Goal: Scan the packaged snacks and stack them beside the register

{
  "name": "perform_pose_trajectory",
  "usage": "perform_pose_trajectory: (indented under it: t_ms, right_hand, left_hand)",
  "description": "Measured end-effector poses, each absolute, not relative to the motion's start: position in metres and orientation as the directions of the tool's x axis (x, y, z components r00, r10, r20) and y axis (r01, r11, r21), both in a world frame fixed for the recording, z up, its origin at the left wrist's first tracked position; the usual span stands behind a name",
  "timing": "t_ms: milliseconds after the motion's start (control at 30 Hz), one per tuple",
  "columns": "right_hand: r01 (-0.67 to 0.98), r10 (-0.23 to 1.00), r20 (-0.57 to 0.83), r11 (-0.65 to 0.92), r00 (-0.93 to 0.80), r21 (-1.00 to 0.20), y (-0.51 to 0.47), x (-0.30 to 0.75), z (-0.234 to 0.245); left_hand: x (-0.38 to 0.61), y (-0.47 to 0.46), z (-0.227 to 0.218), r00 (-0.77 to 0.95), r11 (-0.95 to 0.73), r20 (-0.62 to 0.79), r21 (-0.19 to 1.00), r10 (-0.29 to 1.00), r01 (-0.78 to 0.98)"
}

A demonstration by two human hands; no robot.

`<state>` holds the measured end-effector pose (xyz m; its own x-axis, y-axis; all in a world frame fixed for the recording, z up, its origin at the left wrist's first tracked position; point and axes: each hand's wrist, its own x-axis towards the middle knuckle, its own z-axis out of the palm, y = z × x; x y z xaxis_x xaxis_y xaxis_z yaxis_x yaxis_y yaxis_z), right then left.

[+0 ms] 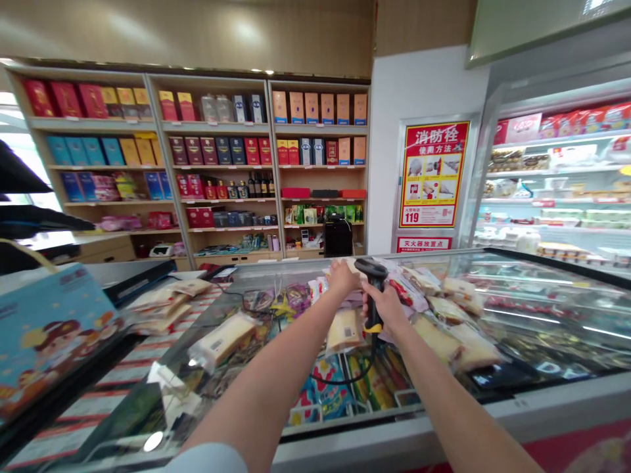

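**Right hand wrapped around a black, pistol-shaped plastic scanner above the crowded glass!**

And here we are, right-hand fingers closed firmly around the handle, the scanner upright, its head up top and a yellow accent at its foot. Just beside it, the left hand reaches in among the packages; its fingers are partly hidden, and I cannot tell whether they grip anything. From the scanner's base, a thin black cable loops down and away to the left.

Right behind the handle sits a pale-yellow, clear-wrapped block with a printed label. Out to the left, a second pale-yellow block in clear plastic lies at a slant; to the right, pale, flat plastic-wrapped packs crowd together. All of that rests on a long, glass-topped display chest with a grey rim, and through the glass, bright blue-and-red packets show below.

Farther left, a stack of pale, plastic-wrapped packages, then a light-blue cartoon-printed carton. Across the back, 3 bays of wooden shelving loaded with boxes, a red-and-yellow wall poster, and, far right, a brightly lit, metal-framed display case!
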<state>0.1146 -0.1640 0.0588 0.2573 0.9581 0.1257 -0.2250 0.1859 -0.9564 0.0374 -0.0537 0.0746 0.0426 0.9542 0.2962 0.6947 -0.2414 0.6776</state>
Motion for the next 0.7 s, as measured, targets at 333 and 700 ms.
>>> perform_pose_trajectory:
  t_ms: [333, 700]
  right_hand:
    - [-0.245, 0.985, 0.127, 0.153, 0.119, -0.957, -0.152, 0.062, 0.044]
    - [-0.187, 0.986, 0.101, 0.076, -0.13, -0.979, -0.128, -0.05, 0.027]
  left_hand:
    - [-0.112, -0.051, 0.056, -0.143, -0.215, 0.369, 0.77, 0.919, 0.601]
    - [-0.306, -0.064, -0.001, -0.258, 0.129, 0.085, 0.692, 0.962, 0.71]
